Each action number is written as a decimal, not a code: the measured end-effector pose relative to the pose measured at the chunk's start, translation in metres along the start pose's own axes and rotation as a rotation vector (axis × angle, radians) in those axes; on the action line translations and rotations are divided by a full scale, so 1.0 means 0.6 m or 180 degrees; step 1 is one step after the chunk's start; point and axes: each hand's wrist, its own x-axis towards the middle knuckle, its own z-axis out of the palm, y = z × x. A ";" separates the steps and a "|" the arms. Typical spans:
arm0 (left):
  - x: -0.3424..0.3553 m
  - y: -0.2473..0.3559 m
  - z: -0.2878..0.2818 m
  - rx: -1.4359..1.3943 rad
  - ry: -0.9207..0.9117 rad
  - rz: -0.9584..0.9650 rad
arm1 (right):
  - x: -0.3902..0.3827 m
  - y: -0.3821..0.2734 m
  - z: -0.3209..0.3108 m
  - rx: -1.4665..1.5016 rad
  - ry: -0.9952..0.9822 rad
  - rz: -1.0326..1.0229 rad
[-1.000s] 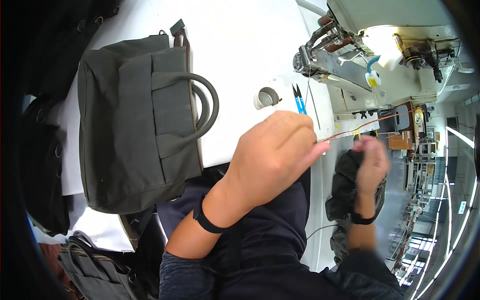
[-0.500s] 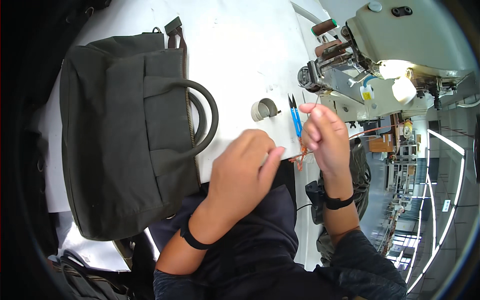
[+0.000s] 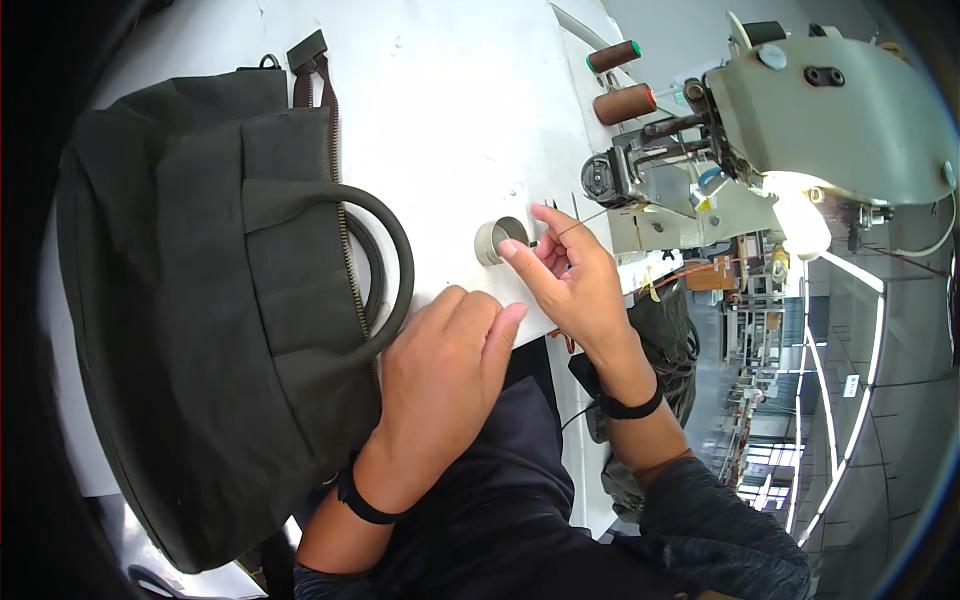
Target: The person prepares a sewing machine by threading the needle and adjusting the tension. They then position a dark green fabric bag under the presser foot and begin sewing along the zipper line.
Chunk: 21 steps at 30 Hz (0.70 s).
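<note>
The right hand (image 3: 575,285), thumb and forefinger parted, is seen beside the metal ring (image 3: 487,243), the left hand (image 3: 437,360) loosely curled near the bag (image 3: 180,300); anything gripped cannot be told.

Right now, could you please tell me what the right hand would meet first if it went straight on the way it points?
Most likely the metal ring on the white table: the right hand's thumb tip overlaps it in this view, though whether they touch is unclear.
</note>
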 end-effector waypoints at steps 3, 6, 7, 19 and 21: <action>-0.004 -0.002 -0.010 0.0061 -0.0261 0.0031 | 0.006 -0.015 0.004 -0.0187 -0.0132 -0.0011; -0.003 -0.002 -0.010 -0.0263 -0.0073 -0.0184 | 0.008 -0.021 0.011 -0.0137 -0.0203 -0.0044; -0.003 -0.003 -0.006 -0.0309 0.0039 -0.0154 | 0.009 -0.021 0.013 -0.0113 -0.0223 -0.0008; 0.001 -0.010 -0.016 -0.0500 -0.0161 -0.0099 | 0.004 -0.042 -0.003 0.0227 -0.0874 -0.0165; -0.001 -0.013 -0.021 -0.0504 -0.0247 -0.0049 | 0.004 -0.045 -0.002 0.0267 -0.0947 -0.0258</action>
